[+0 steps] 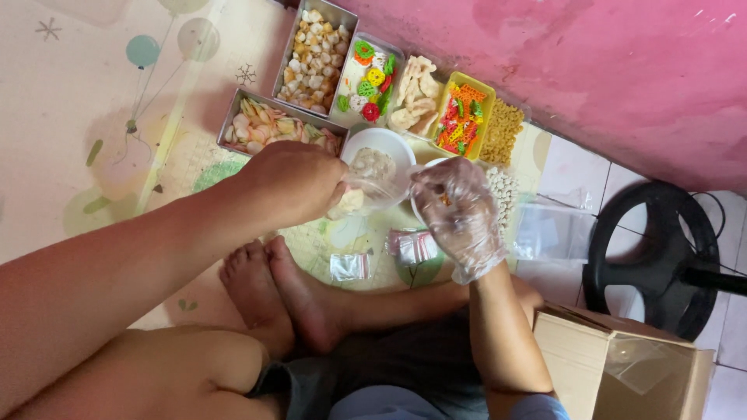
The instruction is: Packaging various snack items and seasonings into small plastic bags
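Your left hand [292, 183] pinches the mouth of a small clear bag [359, 194] with pale crackers inside. Your right hand [459, 214], in a thin plastic glove, grips the bag's other edge, just over a white bowl [389, 148]. You sit on a pale patterned play mat [93, 101], feet crossed. Beyond the bowl, metal trays [315, 50] of pale and coloured crackers line a pink wall [607, 70]. To your right: white floor tiles [572, 167], a black fan base [657, 249], an open cardboard box [615, 365].
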